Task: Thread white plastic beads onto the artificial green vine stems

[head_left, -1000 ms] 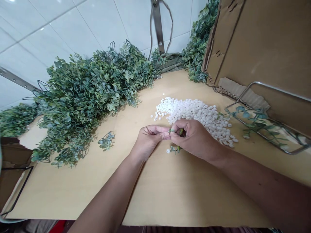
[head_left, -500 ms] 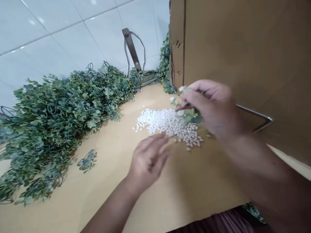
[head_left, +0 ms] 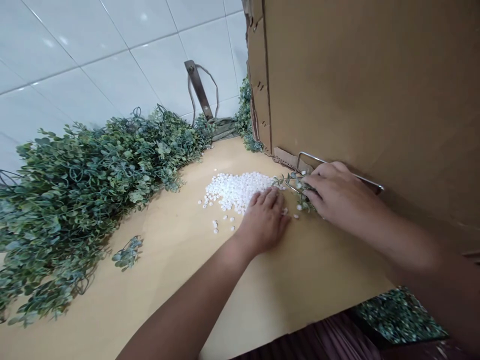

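Note:
My left hand [head_left: 265, 220] lies palm down on the right part of a pile of small white beads [head_left: 236, 189], fingers stretched over them. What is under the palm is hidden. My right hand [head_left: 332, 192] is closed at the foot of the cardboard, its fingertips on a green leafy sprig [head_left: 304, 199] dotted with white beads. Beside that hand runs a bent metal wire [head_left: 313, 157], which passes behind my fingers. A few loose beads [head_left: 215, 227] lie apart in front of the pile.
A large heap of artificial green foliage [head_left: 93, 175] fills the left side. One small cut sprig [head_left: 128, 253] lies on the tan tabletop [head_left: 168, 280]. A tall cardboard panel [head_left: 360, 85] stands at the right, and more greenery [head_left: 403, 315] shows below the table edge.
My right hand has lowered the sprig from the air to beside the wire. My left hand has moved right and down onto the beads, and some beads have spread forward.

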`<state>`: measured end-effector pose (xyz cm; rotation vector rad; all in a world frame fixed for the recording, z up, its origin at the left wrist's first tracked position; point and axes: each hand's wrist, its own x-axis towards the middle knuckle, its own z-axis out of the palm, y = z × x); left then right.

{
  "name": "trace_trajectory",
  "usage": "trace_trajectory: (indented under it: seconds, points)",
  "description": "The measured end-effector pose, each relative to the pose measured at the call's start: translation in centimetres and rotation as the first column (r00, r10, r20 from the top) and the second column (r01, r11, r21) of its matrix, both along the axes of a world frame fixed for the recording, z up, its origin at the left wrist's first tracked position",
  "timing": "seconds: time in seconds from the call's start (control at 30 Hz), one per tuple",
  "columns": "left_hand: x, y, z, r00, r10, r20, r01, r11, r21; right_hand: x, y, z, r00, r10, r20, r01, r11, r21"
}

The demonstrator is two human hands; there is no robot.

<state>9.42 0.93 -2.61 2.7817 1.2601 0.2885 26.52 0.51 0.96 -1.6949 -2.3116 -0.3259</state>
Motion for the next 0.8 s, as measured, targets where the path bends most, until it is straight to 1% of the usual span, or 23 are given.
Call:
trace_trajectory:
  seconds: [0.07,0.13,0.2,0.27,0.3,0.33,0.4,0.47,0.5,0.53,0.6,0.67,0.73,0.8]
  points:
    - [-1.0,0.7,-0.2,0.998,0.058,-0.012,-0.057,0.998,0.035,-0.5,-0.1,-0.2,0.998,-0.018,0.068,0.021,0.999,-0.044]
    - [-2.1,1.3,-0.3,0.994,0.111,-0.026,-0.109,0.992,0.064,-0.6,-0.2,-0.4,0.996,-0.024,0.09,0.029,0.998,-0.062]
    - [-2.7,1.6,-0.2,0.988,0.152,-0.027,-0.149,0.985,0.091,-0.5,-0.3,-0.6,0.997,-0.018,0.073,0.022,0.998,-0.05]
    - [-2.8,1.5,0.1,0.989,0.148,-0.015,-0.145,0.982,0.122,-0.2,-0.4,-0.9,0.999,-0.003,0.038,0.003,1.0,-0.006]
    - [-2.7,1.2,0.2,0.994,0.113,-0.009,-0.11,0.984,0.137,-0.1,-0.5,-1.1,1.0,0.007,0.024,-0.007,1.0,0.019]
    - [-2.4,0.7,0.4,0.999,0.053,-0.003,-0.052,0.987,0.15,0.0,-0.6,-1.3,1.0,0.014,0.014,-0.015,0.999,0.039]
    - [-1.5,-0.3,0.5,0.992,-0.125,0.0,0.124,0.979,0.16,0.1,-0.7,-1.5,1.0,0.012,0.017,-0.013,0.999,0.049]
    - [-0.6,-1.3,0.5,0.951,-0.308,0.002,0.304,0.941,0.15,-0.1,-0.8,-1.6,0.999,-0.024,0.045,0.023,1.0,0.022]
    - [-0.2,-1.6,0.5,0.934,-0.357,0.006,0.353,0.926,0.132,-0.1,-0.9,-1.6,0.997,-0.048,0.064,0.048,0.999,0.004]
    - [0.1,-1.9,0.4,0.925,-0.38,0.01,0.377,0.92,0.11,-0.2,-0.9,-1.5,0.994,-0.073,0.085,0.074,0.997,-0.012]
    - [0.5,-1.8,0.4,0.928,-0.373,0.011,0.372,0.926,0.067,-0.4,-1.0,-1.3,0.986,-0.112,0.126,0.118,0.992,-0.037]
    - [0.7,-1.3,0.4,0.943,-0.332,-0.003,0.332,0.942,0.045,-0.4,-1.2,-0.9,0.979,-0.134,0.154,0.144,0.988,-0.057]
    - [0.8,-0.6,0.4,0.962,-0.271,-0.026,0.272,0.961,0.042,-0.5,-1.5,-0.6,0.975,-0.144,0.17,0.161,0.983,-0.091]
    - [0.7,0.3,0.4,0.982,-0.18,-0.052,0.182,0.982,0.049,-0.4,-1.7,-0.5,0.972,-0.153,0.176,0.18,0.972,-0.149]
